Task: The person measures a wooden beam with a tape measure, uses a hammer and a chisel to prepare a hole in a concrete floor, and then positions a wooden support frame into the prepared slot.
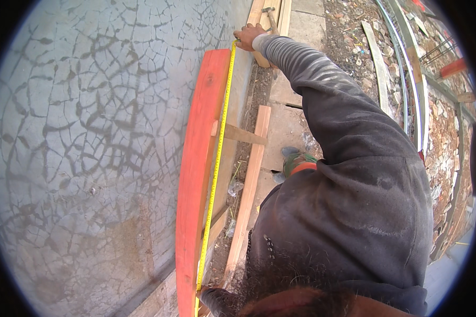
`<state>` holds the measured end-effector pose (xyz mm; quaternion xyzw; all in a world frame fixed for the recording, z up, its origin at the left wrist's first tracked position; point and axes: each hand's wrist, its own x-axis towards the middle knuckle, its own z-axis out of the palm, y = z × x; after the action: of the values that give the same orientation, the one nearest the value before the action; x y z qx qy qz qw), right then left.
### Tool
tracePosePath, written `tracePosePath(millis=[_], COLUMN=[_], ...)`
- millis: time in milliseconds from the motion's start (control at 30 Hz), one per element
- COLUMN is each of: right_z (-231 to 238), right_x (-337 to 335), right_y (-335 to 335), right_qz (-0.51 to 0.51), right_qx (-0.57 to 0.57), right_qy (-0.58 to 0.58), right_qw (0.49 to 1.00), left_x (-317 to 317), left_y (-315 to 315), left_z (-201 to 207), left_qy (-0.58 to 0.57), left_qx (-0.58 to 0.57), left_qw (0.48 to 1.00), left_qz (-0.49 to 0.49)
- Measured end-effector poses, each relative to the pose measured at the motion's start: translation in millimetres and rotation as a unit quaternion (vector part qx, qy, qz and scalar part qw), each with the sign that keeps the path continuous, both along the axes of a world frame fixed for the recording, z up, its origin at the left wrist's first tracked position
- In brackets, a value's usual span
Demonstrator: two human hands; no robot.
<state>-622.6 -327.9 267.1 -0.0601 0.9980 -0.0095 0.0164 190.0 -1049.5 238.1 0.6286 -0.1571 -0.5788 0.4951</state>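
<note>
A long red-painted wooden beam (198, 158) lies beside a grey wall, with the yellow blade of a tape measure (217, 164) stretched along its edge. At the far end my right hand (247, 38), arm fully extended, has its fingers closed on the tape, just past the beam's end. My left hand (202, 292) is low in the view at the near part of the beam, its fingers closed at the tape; the sleeve hides much of it. The tape runs on below that hand.
The cracked grey wall (90, 132) fills the left side. A bare timber (252, 174) runs parallel to the beam, joined by a short crosspiece (238, 134). A hammer (272, 22) rests on planks beyond my right hand. Rubble (354, 53) and boards (376, 66) lie at the right.
</note>
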Motion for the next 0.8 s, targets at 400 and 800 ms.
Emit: tracePosePath(millis=[400,800], right_z=[4,55], right_x=[2,60], right_y=[-3,123], right_qz=[-0.008,0.146], right_qx=[0.0,0.106], right_qy=[-0.011,-0.387], right_qw=[1.0,0.904], left_x=[-1,19], left_y=[-4,71], left_z=[3,-49], left_qy=[-0.006,0.001], left_qx=[-0.003,0.025], left_qw=[1.0,0.999], left_qz=[-0.009,0.021])
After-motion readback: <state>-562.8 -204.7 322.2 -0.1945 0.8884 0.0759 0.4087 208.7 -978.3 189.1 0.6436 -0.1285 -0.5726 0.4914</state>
